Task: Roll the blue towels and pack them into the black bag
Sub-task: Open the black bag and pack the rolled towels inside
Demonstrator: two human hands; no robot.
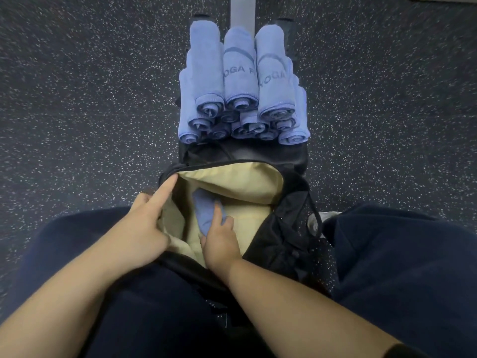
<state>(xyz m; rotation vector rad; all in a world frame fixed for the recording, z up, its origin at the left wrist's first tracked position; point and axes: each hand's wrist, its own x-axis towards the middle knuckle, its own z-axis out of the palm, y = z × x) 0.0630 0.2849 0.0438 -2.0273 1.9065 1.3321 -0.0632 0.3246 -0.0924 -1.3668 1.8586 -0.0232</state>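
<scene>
Gripping a rolled blue towel (pixel 207 213), the right hand (pixel 220 244) sits inside the open black bag (pixel 281 241), fingers curled over the roll's near end, thumb on its left side. Towel lies tilted against the bag's cream lining (pixel 232 182), roughly mid-compartment, w/ its far end pointing up-left. Left hand (pixel 144 228) holds the bag's left rim: index finger stretched straight along the zipper edge (pixel 167 177), other fingers curled over the lining and pulling the opening wide. Bag mouth gapes toward the camera; top flap folded back so the lining shows. A black drawstring cord (pixel 316 215) loops along the bag's right side.

Just beyond the bag, a stack of rolled blue towels (pixel 242 86) lies on a black bench pad (pixel 245 153), spiral ends facing the person. Three big rolls on top side by side; two of them show partial "YOGA" print. Smaller rolls packed under them, approx two layers, exact count unclear. A gray rail (pixel 242 11) runs away behind the stack.

Person's legs in dark navy trousers (pixel 400 267) flank the bag, which rests btwn the knees. Dark speckled rubber floor (pixel 90 86) all around.
</scene>
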